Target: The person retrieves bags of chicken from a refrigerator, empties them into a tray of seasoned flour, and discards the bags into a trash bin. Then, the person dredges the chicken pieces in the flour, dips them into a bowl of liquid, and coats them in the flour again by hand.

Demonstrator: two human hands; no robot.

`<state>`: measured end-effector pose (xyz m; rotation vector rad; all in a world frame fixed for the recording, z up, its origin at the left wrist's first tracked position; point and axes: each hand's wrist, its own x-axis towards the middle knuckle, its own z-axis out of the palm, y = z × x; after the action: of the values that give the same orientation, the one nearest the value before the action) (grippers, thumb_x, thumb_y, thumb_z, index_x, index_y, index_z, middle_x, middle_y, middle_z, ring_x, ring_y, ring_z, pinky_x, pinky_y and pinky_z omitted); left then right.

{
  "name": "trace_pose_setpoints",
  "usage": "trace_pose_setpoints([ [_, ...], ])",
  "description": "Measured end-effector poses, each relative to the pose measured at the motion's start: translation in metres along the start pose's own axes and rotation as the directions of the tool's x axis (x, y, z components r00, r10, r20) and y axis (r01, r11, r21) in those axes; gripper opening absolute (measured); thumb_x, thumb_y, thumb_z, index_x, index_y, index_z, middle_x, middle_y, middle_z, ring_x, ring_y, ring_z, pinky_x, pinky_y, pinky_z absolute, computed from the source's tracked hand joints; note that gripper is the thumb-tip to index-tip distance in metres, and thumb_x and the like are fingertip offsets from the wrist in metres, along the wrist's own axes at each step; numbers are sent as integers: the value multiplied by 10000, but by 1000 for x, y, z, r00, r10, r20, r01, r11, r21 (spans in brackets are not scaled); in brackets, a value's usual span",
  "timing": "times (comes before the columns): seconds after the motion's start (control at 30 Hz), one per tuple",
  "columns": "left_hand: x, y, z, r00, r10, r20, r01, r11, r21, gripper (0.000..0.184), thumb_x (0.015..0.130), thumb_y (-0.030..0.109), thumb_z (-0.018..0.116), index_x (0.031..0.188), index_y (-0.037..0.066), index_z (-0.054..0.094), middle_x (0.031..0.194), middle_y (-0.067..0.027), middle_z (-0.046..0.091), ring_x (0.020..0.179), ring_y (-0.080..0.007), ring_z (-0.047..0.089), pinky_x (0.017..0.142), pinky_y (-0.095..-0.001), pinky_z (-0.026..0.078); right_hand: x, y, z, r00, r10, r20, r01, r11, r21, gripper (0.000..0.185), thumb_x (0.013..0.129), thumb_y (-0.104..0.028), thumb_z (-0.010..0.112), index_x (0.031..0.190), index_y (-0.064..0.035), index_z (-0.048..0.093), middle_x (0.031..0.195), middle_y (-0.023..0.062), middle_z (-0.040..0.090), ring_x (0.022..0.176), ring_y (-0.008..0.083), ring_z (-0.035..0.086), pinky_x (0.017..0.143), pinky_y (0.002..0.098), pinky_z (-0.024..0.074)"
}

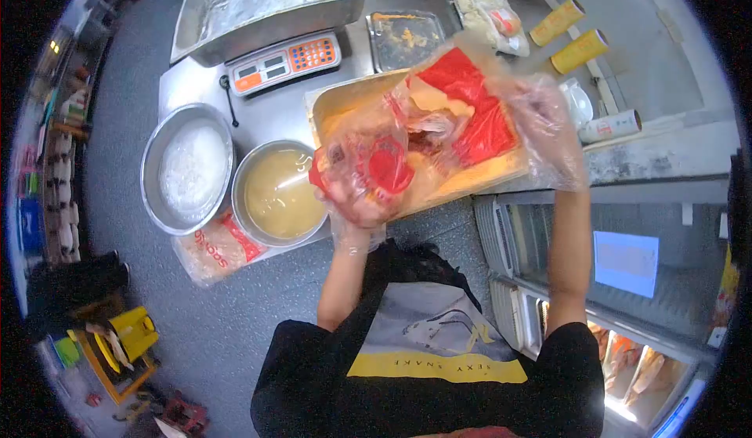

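Both my hands wear clear, loose plastic gloves. Between them is a clear plastic bag (pixel 475 113) with large red printing, slanting from lower left to upper right. Pinkish raw meat (pixel 356 173) bulges in its lower left end; its exact cut cannot be made out. My left hand (pixel 357 222) is closed around that end from below, its fingers mostly covered. Up at the right, my right hand (pixel 542 113) is bent and closed on the bag's other end. Beneath the bag lies a rectangular tray (pixel 462 196) with an orange layer inside.
To the left stand a metal bowl of white powder (pixel 190 168) and a bowl of yellowish liquid (pixel 276 191). Behind them are an orange-and-white scale (pixel 287 62) and a large metal bin (pixel 196 42). A clear container (pixel 406 40) and yellow rolls (pixel 580 52) stand farther back.
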<state>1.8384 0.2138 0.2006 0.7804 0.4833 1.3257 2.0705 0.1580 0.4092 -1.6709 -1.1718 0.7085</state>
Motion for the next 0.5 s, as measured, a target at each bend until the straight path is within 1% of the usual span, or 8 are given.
trace_pose_setpoints([
  [0.03,3,6,8,977,-184,108,212,889,-407,944,681,401,783,1450,73,345,1409,-158,460,1327,-314,410,1109,-476,363,0,-9,-11,992,-127,-8,120,952,-281,178,932,-76,598,1072,-3,680,1013,67,701,904,179,649,826,301,502],
  [0.07,7,13,17,909,-359,211,394,580,-713,928,667,370,760,1444,76,348,1384,-156,485,1331,-323,408,1126,-495,347,-5,-20,-17,993,-112,-35,98,954,-282,178,932,-76,598,1072,-3,680,1013,67,701,904,179,649,826,301,502],
  [0.17,1,-5,28,888,-433,156,458,792,-405,847,682,370,737,1410,117,384,1349,-115,503,1255,-312,492,1080,-462,421,-20,-31,-26,996,-72,51,88,775,-626,254,954,-150,564,1131,9,651,1149,131,657,1050,245,619,904,338,473],
  [0.3,-23,-42,52,697,-654,293,698,526,-485,738,690,244,674,1361,65,422,1263,-127,555,1200,-329,532,1086,-482,402,-66,1,-31,984,-171,-51,83,690,-720,255,950,-178,570,1134,-19,649,1136,169,632,1024,280,600,894,373,469],
  [0.37,-43,-35,88,662,-681,312,740,527,-419,675,736,306,696,1323,69,461,1188,-111,598,1159,-324,565,1053,-485,431,-97,14,-31,969,-230,-90,82,645,-760,256,949,-191,573,1136,-33,648,1129,187,620,1010,297,591,889,391,467],
  [0.4,-55,-29,106,632,-700,333,765,495,-412,654,762,334,706,1313,69,472,1168,-109,607,1142,-319,577,1031,-486,452,-119,19,-34,966,-129,-224,-33,799,-600,305,952,-259,571,1154,-37,629,1126,192,600,1071,348,555,936,444,434],
  [0.47,-84,-71,99,561,-638,528,827,401,-395,535,860,411,679,1267,111,502,1120,-97,627,995,-271,640,913,-458,531,-165,49,-34,943,-51,-327,-151,813,-563,310,945,-265,583,1167,-53,627,1112,170,606,1039,327,572,918,442,449],
  [0.5,-99,-66,115,451,-776,442,889,346,-300,508,899,440,643,1272,123,504,1097,-87,635,944,-233,646,866,-411,551,-183,64,-32,896,29,-442,-288,797,-531,317,937,-272,596,1179,-69,624,1098,149,612,1007,307,590,899,440,464],
])
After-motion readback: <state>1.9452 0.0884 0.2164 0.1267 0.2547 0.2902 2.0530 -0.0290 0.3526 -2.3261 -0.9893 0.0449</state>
